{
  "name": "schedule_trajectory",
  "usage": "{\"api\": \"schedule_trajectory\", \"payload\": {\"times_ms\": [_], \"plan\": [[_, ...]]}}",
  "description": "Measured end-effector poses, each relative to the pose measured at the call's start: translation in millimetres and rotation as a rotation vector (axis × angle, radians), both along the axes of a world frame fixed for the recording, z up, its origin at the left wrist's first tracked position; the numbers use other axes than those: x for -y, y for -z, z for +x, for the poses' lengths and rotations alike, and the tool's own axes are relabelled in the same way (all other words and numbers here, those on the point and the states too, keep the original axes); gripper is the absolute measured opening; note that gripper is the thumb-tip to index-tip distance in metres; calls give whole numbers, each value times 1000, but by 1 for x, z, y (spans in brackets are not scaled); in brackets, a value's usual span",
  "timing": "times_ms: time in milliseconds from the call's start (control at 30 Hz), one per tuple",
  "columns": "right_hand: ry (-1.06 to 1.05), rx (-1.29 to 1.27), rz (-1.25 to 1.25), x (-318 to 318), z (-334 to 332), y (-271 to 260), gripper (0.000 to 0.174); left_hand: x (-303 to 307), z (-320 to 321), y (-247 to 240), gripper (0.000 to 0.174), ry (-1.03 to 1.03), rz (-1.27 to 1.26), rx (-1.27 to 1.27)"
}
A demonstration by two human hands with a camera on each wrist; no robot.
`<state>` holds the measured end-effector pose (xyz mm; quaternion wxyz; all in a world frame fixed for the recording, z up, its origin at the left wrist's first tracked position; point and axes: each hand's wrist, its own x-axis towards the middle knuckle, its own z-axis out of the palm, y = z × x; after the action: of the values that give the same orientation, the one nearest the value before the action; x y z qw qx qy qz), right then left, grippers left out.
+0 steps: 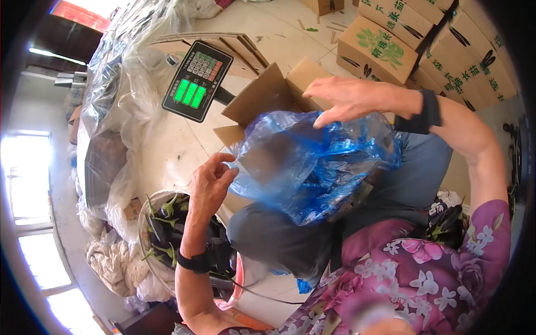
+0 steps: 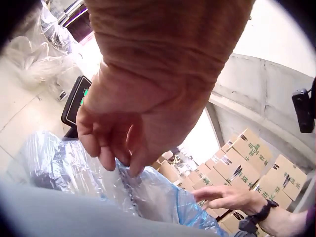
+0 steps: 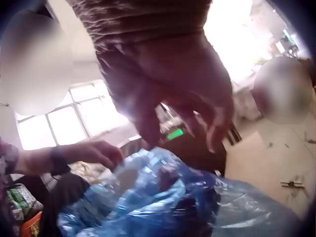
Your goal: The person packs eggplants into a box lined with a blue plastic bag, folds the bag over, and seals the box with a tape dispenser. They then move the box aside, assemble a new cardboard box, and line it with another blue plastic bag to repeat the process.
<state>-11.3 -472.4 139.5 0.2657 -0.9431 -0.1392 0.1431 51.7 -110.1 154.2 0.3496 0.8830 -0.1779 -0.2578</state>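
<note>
A thin blue plastic bag [image 1: 335,178] lines an open cardboard box [image 1: 262,95] and spreads over the person's knees. At the bag's left edge, the left hand [image 1: 209,181] pinches the film between thumb and curled fingers; in the left wrist view the bag [image 2: 153,192] hangs below those fingertips. The right hand [image 1: 357,100] hovers over the bag's far side, its fingers stretched out and apart. From the right wrist view, these fingers [image 3: 213,133] hold nothing and point down toward the crumpled bag [image 3: 153,197].
A scale display [image 1: 197,81] with green digits stands behind the box. Left of the knees is a tub of eggplants [image 1: 162,229]. Printed cartons [image 1: 379,47] are stacked at the back right. Clear plastic sheeting [image 1: 128,100] drapes at the left. More eggplants [image 1: 446,220] lie by the right elbow.
</note>
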Motion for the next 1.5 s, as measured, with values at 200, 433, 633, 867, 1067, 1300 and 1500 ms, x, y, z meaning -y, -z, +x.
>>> {"api": "schedule_trajectory", "payload": {"times_ms": [200, 433, 633, 867, 1067, 1300, 1500], "plan": [[-111, -544, 34, -37, 52, 44, 59, 14, 0, -5, 51, 74, -100, 209], [147, -848, 914, -4, 17, 4, 32, 15, 12, 14, 86, 160, -5, 414], [432, -490, 819, 45, 2, -63, 21, 12, 10, 8, 52, 459, 228, 562], [464, 24, 705, 72, 28, -37, 14, 4, 5, -32, 10, -321, -573, -295], [204, 312, 161, 70, 71, -18, 12, -12, 68, -26, 11, -428, -439, 43], [294, 375, 95, 77, 141, 36, 14, -13, 147, 111, 9, -41, 20, 866], [210, 318, 76, 97, 184, 131, 21, -33, 145, 241, 22, 4, 43, 135]]}}
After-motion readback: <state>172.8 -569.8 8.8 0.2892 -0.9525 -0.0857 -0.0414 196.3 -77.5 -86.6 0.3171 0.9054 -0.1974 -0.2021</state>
